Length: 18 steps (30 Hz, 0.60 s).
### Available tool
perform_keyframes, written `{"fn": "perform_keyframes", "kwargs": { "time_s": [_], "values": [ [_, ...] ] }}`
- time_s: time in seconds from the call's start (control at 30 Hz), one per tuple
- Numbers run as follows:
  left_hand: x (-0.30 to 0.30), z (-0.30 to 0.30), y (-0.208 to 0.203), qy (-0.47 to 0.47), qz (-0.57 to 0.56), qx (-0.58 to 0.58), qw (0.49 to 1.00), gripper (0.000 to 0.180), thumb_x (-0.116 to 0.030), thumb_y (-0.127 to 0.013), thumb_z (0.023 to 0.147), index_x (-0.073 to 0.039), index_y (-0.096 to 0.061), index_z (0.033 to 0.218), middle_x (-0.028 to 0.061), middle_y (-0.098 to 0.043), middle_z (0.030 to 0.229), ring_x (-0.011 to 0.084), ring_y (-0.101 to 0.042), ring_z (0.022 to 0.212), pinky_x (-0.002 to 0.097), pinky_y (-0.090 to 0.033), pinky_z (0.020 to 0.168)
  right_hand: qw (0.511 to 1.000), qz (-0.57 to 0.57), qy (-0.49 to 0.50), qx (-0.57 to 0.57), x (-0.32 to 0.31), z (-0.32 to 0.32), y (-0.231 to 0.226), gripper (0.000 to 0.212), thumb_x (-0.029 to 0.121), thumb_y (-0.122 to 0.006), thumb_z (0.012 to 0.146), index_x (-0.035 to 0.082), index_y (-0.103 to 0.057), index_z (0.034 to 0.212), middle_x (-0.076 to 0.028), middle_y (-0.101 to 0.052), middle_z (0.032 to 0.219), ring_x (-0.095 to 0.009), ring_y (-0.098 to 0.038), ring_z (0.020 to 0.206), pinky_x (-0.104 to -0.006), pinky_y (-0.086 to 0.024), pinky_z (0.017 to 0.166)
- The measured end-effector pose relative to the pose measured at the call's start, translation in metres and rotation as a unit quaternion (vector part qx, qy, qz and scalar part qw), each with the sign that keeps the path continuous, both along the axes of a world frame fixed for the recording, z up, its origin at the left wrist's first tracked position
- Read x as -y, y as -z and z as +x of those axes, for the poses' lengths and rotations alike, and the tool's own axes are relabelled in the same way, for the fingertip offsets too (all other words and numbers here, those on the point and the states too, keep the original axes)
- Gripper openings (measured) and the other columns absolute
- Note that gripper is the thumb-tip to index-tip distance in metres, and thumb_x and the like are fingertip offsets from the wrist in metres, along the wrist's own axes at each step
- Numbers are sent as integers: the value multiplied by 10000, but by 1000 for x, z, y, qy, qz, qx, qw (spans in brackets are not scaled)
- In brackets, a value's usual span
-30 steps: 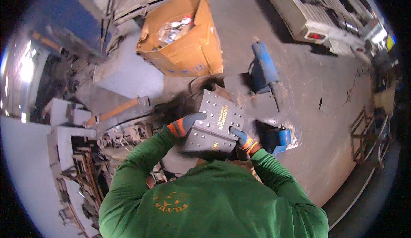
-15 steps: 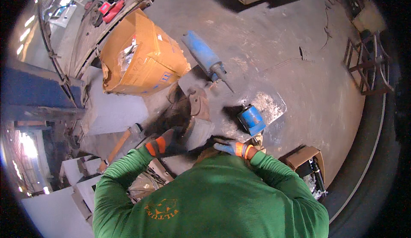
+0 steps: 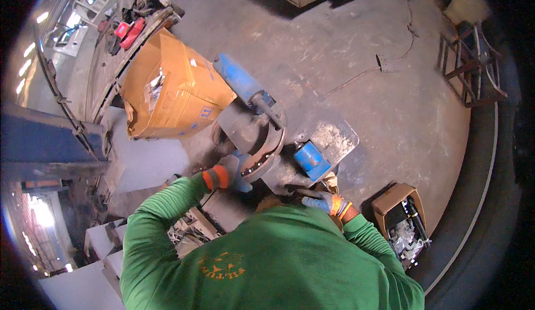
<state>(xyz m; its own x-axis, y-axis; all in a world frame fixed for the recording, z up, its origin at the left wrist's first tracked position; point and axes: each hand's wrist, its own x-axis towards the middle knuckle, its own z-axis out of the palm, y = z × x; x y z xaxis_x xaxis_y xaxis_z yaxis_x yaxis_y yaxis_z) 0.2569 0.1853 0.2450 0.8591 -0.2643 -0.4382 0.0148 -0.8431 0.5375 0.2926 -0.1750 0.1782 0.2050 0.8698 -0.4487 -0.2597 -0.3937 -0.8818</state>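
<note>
Two hands are in the head view, and the left has changed most. A second ago both lay on a broad, dark grey, metal-studded pad; now the left grip (image 3: 229,172), a blue-grey glove with an orange cuff, is clasped round the near end of a curved, rusty-brown metal shoe (image 3: 266,153). The shoe reaches forward and to the right from that grip, with small bright round studs (image 3: 261,163) along its curve. Half a second ago this hand was a dim shape beside the shoe, whose broad grey outer side faced up more; its brown edge and studs show now. That suggests the work has turned from handling the pad to angling the shoe; whether the pad is seated on it, I cannot tell.

Ahead of the left grip, a long blue metal cylinder with a dark nose (image 3: 237,78) points toward the shoe's far end; whether they touch is unclear.

The right grip (image 3: 320,201), in a matching glove, lies well to the right of the left one, low against something dark; I cannot tell whether it grasps anything. Just ahead of it stands a squat blue metal block (image 3: 312,160).
</note>
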Motion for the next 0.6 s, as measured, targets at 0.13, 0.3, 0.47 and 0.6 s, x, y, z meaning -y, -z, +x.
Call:
{"fn": "perform_keyframes", "kwargs": {
  "time_s": [0.13, 0.3, 0.47, 0.6],
  "values": [
    [-13, 24, 41, 64, -37, 42, 996, 914, -482, -814, 418, -70, -520, 1178, 202, -545, 1113, 356, -539, 994, 412, -437, 854, 999, 3, 6, 37, 8, 13, -23, 551, 382, -468, 923, 45, -380, 1350, -154, -436, 1340, -239, -397, 1249, -312, -308, 1025],
    [-28, 50, 64, 74, 25, 70, 994, 971, -482, -781, 452, -61, -460, 1266, 203, -560, 1111, 342, -557, 951, 421, -430, 816, 999, -24, 22, 12, 22, 11, -3, 540, 372, -478, 921, 43, -396, 1341, -151, -440, 1336, -245, -402, 1243, -312, -299, 1031],
    [-11, 73, 49, 81, 16, 96, 992, 929, -468, -805, 436, -79, -496, 1221, 221, -565, 1078, 373, -559, 953, 416, -460, 814, 995, -36, 61, 68, 30, 16, 0, 623, 467, -537, 862, 62, -432, 1325, -146, -473, 1312, -242, -426, 1220, -321, -309, 1021],
    [16, 99, 14, 128, 34, 23, 991, 933, -463, -756, 524, -115, -400, 1313, 207, -558, 1119, 377, -556, 963, 425, -447, 822, 992, 7, 64, 107, 37, 44, -16, 516, 395, -546, 879, 50, -505, 1261, -130, -541, 1236, -234, -495, 1149, -322, -358, 985]
  ]
}}
